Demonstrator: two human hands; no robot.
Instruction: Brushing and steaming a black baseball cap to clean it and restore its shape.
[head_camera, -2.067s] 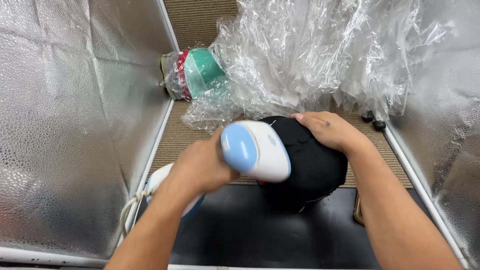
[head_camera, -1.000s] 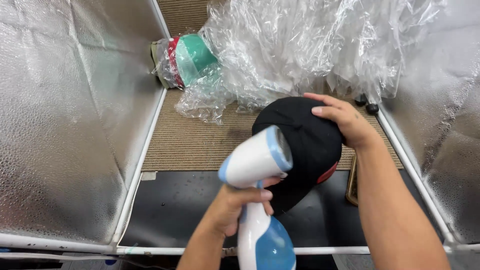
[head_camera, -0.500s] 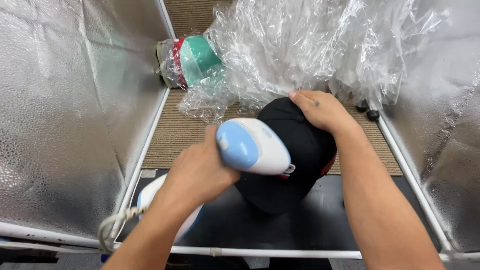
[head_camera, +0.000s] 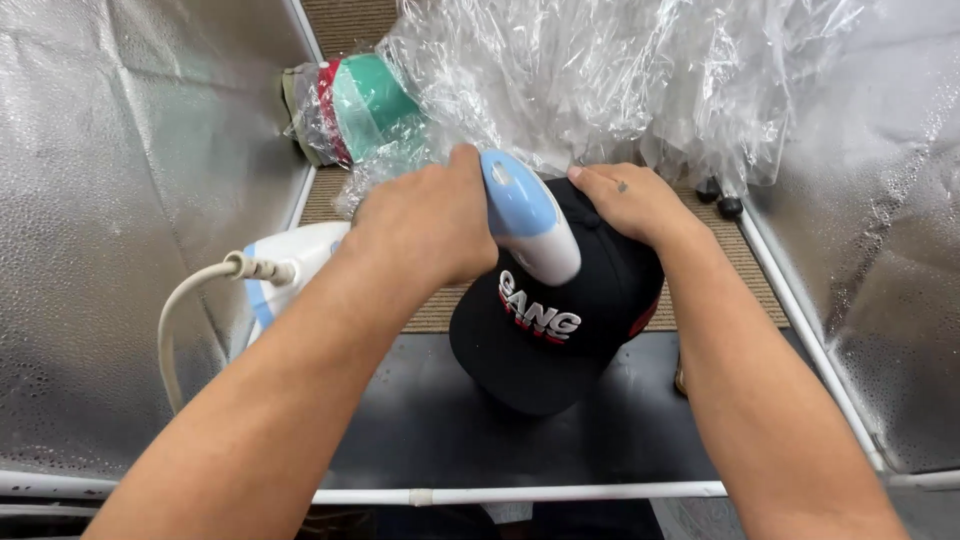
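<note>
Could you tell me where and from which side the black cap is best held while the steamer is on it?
Hold the black cap at its crown top, coming from the far right, as the right hand does. The left hand presses the handheld steamer against the left front, so that side is taken.

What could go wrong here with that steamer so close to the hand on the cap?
The steamer in the left hand sits right beside the right hand on the black cap, so hot steam might reach those fingers. The plastic wrap just behind could soften. The cord might snag.
</note>
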